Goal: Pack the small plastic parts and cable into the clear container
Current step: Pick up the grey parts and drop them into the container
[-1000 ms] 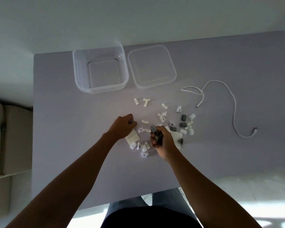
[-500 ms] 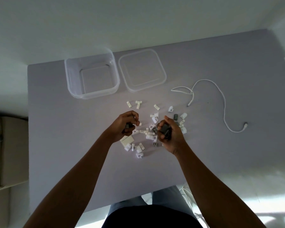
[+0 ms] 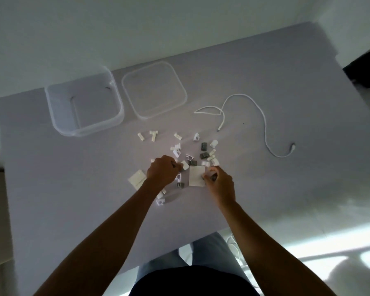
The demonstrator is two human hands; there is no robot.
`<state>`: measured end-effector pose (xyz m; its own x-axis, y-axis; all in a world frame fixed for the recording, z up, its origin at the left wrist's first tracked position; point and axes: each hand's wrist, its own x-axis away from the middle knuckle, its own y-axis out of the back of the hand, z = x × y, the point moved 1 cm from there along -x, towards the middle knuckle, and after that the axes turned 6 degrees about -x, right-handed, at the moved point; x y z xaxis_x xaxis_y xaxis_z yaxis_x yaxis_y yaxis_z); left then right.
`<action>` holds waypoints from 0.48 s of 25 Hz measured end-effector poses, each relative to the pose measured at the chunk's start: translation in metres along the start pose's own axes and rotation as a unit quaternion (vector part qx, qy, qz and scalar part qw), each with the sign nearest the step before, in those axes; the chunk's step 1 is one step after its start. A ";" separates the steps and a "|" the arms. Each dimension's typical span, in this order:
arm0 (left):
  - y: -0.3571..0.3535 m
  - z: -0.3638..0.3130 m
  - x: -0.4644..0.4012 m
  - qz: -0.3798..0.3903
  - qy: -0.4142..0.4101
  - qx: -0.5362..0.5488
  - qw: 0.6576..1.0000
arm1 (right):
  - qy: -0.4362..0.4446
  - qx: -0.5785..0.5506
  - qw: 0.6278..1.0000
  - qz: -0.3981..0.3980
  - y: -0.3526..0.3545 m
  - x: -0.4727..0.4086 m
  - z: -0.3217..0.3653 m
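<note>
Several small white and grey plastic parts [image 3: 203, 147] lie scattered mid-table. My left hand [image 3: 161, 170] is curled over the pile's left side and grips small dark parts. My right hand [image 3: 219, 180] holds grey parts in its curled fingers, its fingertips at the edge of a white square piece [image 3: 196, 175]. Another white square piece [image 3: 137, 180] lies left of my left wrist. The clear container [image 3: 83, 107] stands open at the far left, with nothing inside that I can see. A white cable [image 3: 263, 122] curls on the table to the right.
The container's clear lid [image 3: 154, 96] lies flat just right of it. The grey table [image 3: 51, 178] ends at a wall behind and at its near edge by my lap. A dark object [image 3: 365, 69] sits past the table's far right corner.
Both hands have dropped from holding parts above the table back down onto the pile. The right hand now touches the white square piece. The camera view has shifted.
</note>
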<state>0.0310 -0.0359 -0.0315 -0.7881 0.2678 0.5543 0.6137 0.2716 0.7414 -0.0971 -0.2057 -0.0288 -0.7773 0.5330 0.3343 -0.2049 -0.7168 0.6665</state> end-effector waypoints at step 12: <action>-0.012 -0.033 0.000 -0.060 0.000 -0.138 0.989 | 0.050 0.059 0.995 0.067 -0.016 -0.009 -0.013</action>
<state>0.0219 -0.0697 -0.0281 -0.8543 0.2484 0.4565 0.4796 0.0384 0.8766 -0.0943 -0.2046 -0.0510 -0.8492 0.3847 0.3618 -0.0285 -0.7175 0.6960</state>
